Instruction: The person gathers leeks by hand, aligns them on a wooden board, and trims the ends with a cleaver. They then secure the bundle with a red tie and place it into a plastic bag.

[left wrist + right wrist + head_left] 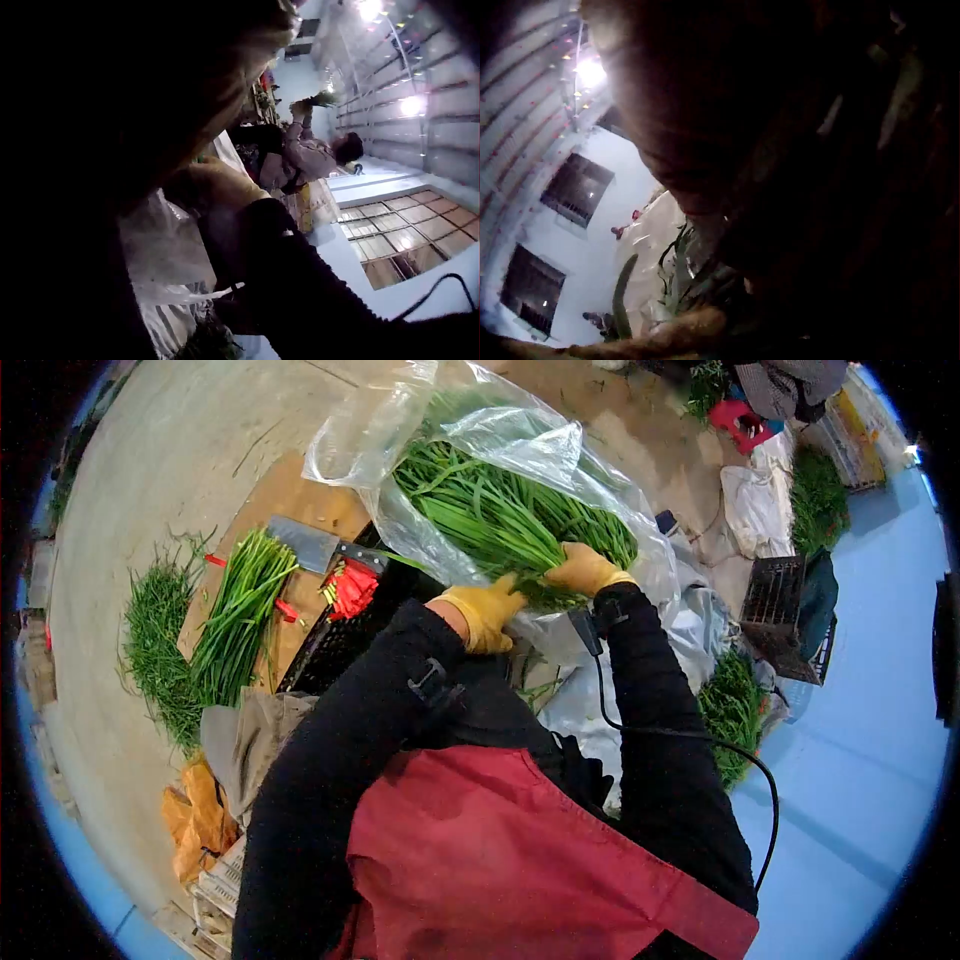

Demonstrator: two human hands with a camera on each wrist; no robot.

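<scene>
A clear plastic bag (530, 435) lies open on the floor in front of me in the head view, with long bunched garlic chives (485, 510) inside it. My right hand (585, 570), in a yellow glove, grips the near end of a bunch at the bag's mouth. Green leaves (679, 270) show beside that hand in the dark right wrist view. To its left, my gloved left hand (483, 615) has its fingertips right at the same end of the greens. Its palm side is hidden, and I cannot tell whether it holds anything.
Left of me, a board (300, 495) bears a cleaver (305, 545) and a chive bunch (240, 605). Red bands (350, 590) sit by a black crate (325, 645). Loose greens (160, 640) lie beyond. At right stands another crate (775, 600). Another person (307, 154) shows in the left wrist view.
</scene>
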